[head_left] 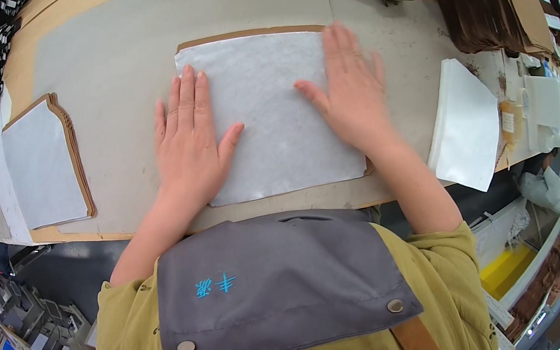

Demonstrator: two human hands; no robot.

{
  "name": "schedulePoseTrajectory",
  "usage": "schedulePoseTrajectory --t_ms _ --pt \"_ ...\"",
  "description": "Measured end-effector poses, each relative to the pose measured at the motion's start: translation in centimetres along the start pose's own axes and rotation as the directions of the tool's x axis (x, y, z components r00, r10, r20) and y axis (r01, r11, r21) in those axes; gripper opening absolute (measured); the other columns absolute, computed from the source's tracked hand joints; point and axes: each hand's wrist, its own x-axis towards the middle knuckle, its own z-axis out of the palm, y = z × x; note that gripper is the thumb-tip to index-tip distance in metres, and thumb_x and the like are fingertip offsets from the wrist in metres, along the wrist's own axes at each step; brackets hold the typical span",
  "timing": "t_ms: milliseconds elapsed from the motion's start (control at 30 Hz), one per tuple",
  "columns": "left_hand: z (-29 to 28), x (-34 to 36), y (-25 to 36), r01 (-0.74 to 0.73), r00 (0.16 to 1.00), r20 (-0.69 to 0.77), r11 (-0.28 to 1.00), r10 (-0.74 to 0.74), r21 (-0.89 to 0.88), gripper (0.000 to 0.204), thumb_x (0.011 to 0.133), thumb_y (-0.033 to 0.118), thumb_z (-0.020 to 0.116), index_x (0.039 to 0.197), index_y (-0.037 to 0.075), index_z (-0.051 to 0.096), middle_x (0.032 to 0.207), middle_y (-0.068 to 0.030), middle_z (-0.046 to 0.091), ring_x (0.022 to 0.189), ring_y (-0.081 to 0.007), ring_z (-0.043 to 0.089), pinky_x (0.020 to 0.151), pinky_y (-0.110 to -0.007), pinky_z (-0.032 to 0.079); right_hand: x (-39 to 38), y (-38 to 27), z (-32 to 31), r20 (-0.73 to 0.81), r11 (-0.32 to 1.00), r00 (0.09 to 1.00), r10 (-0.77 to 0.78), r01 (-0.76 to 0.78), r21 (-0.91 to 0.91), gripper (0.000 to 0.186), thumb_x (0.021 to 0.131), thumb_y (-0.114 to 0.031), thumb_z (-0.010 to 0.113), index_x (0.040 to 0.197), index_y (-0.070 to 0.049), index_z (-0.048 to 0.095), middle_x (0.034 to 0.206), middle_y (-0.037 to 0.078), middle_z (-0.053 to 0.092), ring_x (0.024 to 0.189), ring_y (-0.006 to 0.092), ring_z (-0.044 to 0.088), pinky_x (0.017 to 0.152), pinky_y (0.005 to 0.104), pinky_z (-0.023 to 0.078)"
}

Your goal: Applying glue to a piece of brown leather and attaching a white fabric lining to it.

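One bare left hand (190,138) and bare right hand (354,98) are spread open over opposite edges of a white rectangular sheet (275,127).

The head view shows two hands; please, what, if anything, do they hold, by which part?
Nothing is held: the left hand and right hand lie open over edges of the white sheet.

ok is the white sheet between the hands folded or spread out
Spread out: the white sheet lies flat over brown material, no fold visible, left hand and right hand at its sides.
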Motion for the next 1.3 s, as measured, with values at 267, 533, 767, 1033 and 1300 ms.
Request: schedulePoseTrajectory --t_ms 267,533,767,1033,1300 --pt "-0.8 1.4 -0.7 -0.005 1.000 -0.013 0.998 0.004 -0.069 0.076 0.105 0.044 0.048 0.163 0.003 0.020 0.171 -0.0156 0.020 0.157 -0.0332 0.022 0.125 -0.053 0.016 0.5 -4.2 1.0 -0.084 0.962 0.965 -0.248 0.256 0.097 0.088 0.098 -0.059 0.054 0.162 -0.005 0.027 0.170 0.010 0.024 0.158 0.0229 0.019 0.126 0.0541 0.016" --pt "-0.5 2.3 -1.4 0.001 1.000 0.027 0.999 -0.002 0.038 0.075 0.106 0.048 0.044 0.164 0.005 0.022 0.170 -0.0139 0.023 0.157 -0.0335 0.021 0.125 -0.054 0.016 2.3 -2.9 0.6 -0.003 0.970 0.982 -0.189 0.187 0.153 0.084 0.099 -0.057 0.054 0.162 -0.008 0.027 0.170 0.008 0.024 0.158 0.0228 0.021 0.126 0.0526 0.016" --pt "0.0 2.2 -1.2 -0.028 1.000 -0.001 0.999 0.028 0.045 0.078 0.106 0.049 0.044 0.163 0.002 0.020 0.171 -0.0152 0.020 0.158 -0.0350 0.018 0.125 -0.055 0.015 -1.6 -2.7 0.7 -0.002 0.945 0.960 -0.279 0.275 0.176 0.093 0.095 -0.062 0.058 0.162 -0.006 0.027 0.171 0.011 0.023 0.158 0.0241 0.021 0.126 0.0541 0.016" --pt "-0.6 -0.4 -0.1 -0.020 0.999 0.046 0.997 0.017 0.069 0.086 0.102 0.054 0.050 0.163 0.000 0.021 0.170 -0.0175 0.021 0.158 -0.0340 0.019 0.126 -0.053 0.014 -4.0 1.5 0.4 -0.067 0.994 0.992 0.110 -0.109 0.020 0.097 0.093 -0.067 0.057 0.163 -0.008 0.025 0.171 0.009 0.022 0.158 0.0247 0.020 0.125 0.0566 0.017" --pt "-0.3 -3.7 1.0 -0.081 0.991 0.113 0.995 0.074 0.058 0.086 0.103 0.058 0.044 0.163 0.001 0.020 0.170 -0.0165 0.020 0.158 -0.0347 0.017 0.126 -0.054 0.014 -5.5 2.2 0.5 -0.009 0.995 0.998 0.062 -0.061 0.076 0.096 0.094 -0.066 0.056 0.162 -0.005 0.025 0.170 0.012 0.025 0.158 0.0268 0.021 0.123 0.0600 0.019"
